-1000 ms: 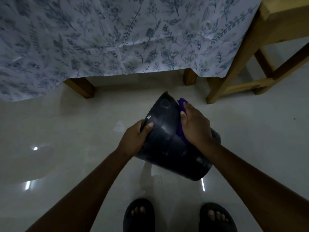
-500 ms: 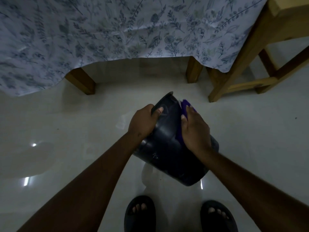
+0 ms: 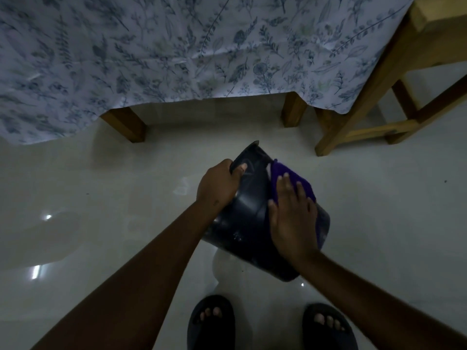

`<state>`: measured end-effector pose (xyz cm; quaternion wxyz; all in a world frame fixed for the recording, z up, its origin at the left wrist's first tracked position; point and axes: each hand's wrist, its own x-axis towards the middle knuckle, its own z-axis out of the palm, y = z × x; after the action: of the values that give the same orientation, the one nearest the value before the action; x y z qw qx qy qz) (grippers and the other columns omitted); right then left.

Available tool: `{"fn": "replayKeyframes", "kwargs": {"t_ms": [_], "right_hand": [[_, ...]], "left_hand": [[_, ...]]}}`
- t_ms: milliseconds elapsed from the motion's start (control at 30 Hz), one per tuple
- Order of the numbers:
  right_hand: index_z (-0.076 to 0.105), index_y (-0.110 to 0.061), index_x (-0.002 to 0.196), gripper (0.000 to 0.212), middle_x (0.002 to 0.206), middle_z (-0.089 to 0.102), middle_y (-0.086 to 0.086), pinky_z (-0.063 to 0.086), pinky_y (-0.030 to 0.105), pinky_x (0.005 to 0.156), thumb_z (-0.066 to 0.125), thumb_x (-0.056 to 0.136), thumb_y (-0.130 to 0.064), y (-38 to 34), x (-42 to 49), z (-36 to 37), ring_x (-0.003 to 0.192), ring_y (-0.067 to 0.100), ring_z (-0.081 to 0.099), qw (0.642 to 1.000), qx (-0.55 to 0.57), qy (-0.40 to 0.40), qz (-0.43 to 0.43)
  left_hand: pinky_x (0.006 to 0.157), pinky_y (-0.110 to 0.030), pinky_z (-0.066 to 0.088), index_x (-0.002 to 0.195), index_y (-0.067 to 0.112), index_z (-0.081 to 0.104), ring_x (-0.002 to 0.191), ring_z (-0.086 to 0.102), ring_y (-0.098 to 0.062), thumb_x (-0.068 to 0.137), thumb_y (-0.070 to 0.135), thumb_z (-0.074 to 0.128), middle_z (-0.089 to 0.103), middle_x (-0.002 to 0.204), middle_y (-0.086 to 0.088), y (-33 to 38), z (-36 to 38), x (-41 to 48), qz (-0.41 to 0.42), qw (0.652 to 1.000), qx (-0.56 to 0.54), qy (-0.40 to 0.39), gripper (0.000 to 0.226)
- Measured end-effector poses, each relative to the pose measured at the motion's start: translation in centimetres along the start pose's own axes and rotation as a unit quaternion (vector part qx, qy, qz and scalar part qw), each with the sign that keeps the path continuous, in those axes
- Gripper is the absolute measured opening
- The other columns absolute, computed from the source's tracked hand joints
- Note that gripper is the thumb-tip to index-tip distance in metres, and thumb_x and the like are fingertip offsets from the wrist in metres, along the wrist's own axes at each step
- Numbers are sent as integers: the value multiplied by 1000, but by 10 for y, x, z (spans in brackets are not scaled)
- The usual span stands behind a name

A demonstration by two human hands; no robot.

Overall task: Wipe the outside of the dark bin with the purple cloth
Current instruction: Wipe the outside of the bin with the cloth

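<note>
The bin (image 3: 252, 218) is held in the air above the floor (image 3: 113, 198), in front of the person's feet. It lies tilted: its long axis runs from the near right up to the far left, with the flat base pointing away toward the bed and the wider open end low and nearest the sandals. It is a smooth, dark, glossy plastic tub, round and slightly tapered, with faint pale smudges near the wide end.

The cloth (image 3: 290, 180) is purple with a fuzzy, knitted-looking surface, and is spread over the bin's upper right side. The right hand (image 3: 293, 223) lies flat on it, fingers stretched out and apart, pressing the cloth against the wall; its grip closes on nothing. The left hand (image 3: 217, 185) is curled tight round the far base edge, thumb laid on the wall.

The floor is pale, polished tile with light spots reflected. Dark open-toed sandals (image 3: 211, 322) show below. Beyond, a leaf-printed sheet (image 3: 177, 51) hangs over wooden legs (image 3: 125, 123), beside a wooden stool (image 3: 379, 97).
</note>
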<state>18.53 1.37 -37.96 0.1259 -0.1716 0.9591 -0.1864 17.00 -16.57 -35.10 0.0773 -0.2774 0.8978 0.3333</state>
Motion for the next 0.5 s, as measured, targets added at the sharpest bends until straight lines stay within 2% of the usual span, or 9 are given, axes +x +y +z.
{"fn": "replayKeyframes", "kwargs": {"t_ms": [67,133,233,300,367,433,500], "right_hand": [[10,-20,154,61,162,11,1,14,50,116,23,99,-42,-14,-14,9,149,25,8,998,-26,4,-52],[11,-22,154,59,162,11,-1,12,48,116,23,100,-43,-19,9,8,149,24,8,996,-20,15,-83],[24,-19,151,55,158,28,3,24,45,116,28,101,-39,-6,51,-6,144,23,26,998,44,8,-42],[32,-17,149,52,152,39,6,30,42,114,31,101,-37,5,67,-14,138,23,39,995,98,-6,-6],[33,-19,149,50,150,42,6,31,39,112,32,101,-37,10,70,-17,135,23,43,991,127,-38,14],[31,-18,149,52,152,40,6,31,39,112,34,101,-35,15,59,-14,137,23,40,993,112,-38,10],[25,-18,151,55,157,30,3,26,43,116,36,100,-36,16,28,-6,144,23,27,998,57,-15,-18]], "left_hand": [[64,-30,41,96,13,58,75,58,-21,98,46,40,60,84,-1,2,2,3,4,1000,3,9,37],[66,-30,41,95,14,57,77,59,-23,98,45,39,61,85,-2,7,2,7,12,1000,1,2,36],[59,-28,38,89,16,54,75,58,-20,96,41,47,58,78,2,13,-8,5,30,998,-42,-42,27],[58,-22,40,96,17,56,74,59,-11,93,40,55,58,80,8,8,-20,-7,30,990,-103,-96,23],[60,-17,42,107,22,56,81,60,-4,93,42,55,61,88,13,-9,-23,-28,14,984,-132,-118,24],[62,-18,43,106,21,58,82,61,-6,93,45,52,64,92,8,-25,-19,-42,16,991,-110,-74,27],[67,-26,49,102,17,59,81,62,-14,93,48,50,66,93,1,-25,-14,-35,20,996,-79,-35,33]]}}
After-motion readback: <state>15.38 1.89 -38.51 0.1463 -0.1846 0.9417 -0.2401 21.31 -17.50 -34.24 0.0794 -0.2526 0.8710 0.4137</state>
